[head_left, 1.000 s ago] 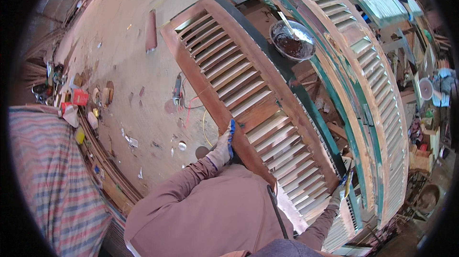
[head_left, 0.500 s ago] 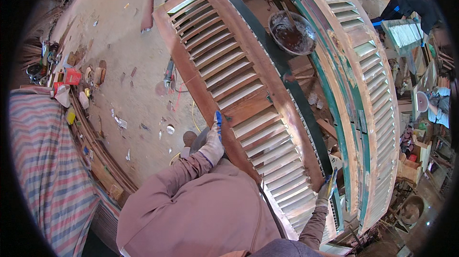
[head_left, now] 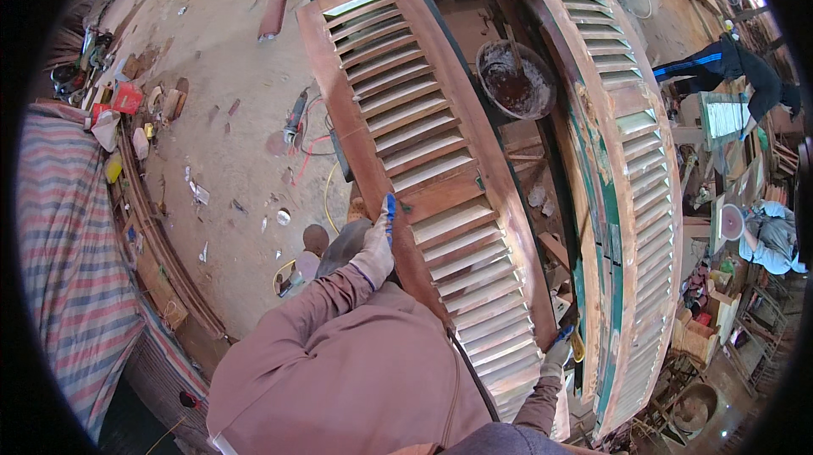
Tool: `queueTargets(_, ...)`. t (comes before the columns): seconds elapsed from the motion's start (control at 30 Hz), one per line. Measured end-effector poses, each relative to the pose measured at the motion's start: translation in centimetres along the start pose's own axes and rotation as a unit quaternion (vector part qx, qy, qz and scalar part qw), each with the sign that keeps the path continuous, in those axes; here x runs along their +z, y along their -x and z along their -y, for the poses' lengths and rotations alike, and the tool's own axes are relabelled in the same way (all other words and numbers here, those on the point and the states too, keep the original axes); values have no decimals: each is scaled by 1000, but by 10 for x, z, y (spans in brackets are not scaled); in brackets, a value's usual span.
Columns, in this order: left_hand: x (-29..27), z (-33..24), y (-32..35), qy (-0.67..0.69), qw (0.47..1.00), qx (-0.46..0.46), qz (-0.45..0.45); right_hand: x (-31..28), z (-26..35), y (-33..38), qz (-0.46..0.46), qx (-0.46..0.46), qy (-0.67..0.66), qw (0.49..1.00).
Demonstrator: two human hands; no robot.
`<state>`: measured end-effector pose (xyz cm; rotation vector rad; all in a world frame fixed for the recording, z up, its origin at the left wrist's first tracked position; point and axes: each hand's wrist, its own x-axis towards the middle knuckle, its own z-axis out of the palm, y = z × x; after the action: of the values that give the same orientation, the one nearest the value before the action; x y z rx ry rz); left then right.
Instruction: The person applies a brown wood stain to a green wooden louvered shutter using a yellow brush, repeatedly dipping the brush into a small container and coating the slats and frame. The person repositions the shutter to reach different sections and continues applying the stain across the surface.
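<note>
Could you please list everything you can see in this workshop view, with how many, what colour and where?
brown shutter: one, reddish-brown wood, middle, under both hands
green-edged shutter: one, pale wood with green paint, to the right of the brown one
bowl: one, dark and rusty, between the two shutters near the top
power tool: one, grey with a red cord, on the floor left of the brown shutter
striped sheet: one, red, blue and grey, far left
small litter: several pieces, red, yellow and white, along the left floor edge
another person: one, dark clothes, upper right
left hand: gloved white and blue, resting on the brown shutter's left rail
right hand: gloved, at the shutter's lower right edge
</note>
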<state>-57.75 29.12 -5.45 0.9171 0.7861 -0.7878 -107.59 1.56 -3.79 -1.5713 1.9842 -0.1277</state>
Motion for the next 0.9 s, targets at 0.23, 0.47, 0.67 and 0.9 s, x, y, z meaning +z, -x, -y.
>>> queueTargets(0.23,9,-4,2,-161,980,-6,-118,14,-22,-14,-4,-5,-207,978)
queueTargets(0.47,20,0,11,-210,966,44,-148,25,-21,-42,-21,-70,-138,988)
queueTargets(0.67,12,-6,21,-244,959,26,-145,30,-29,-63,38,-18,-104,994)
queueTargets(0.9,-37,-47,21,-796,501,329,88,10,-28,-41,-22,-41,-56,997)
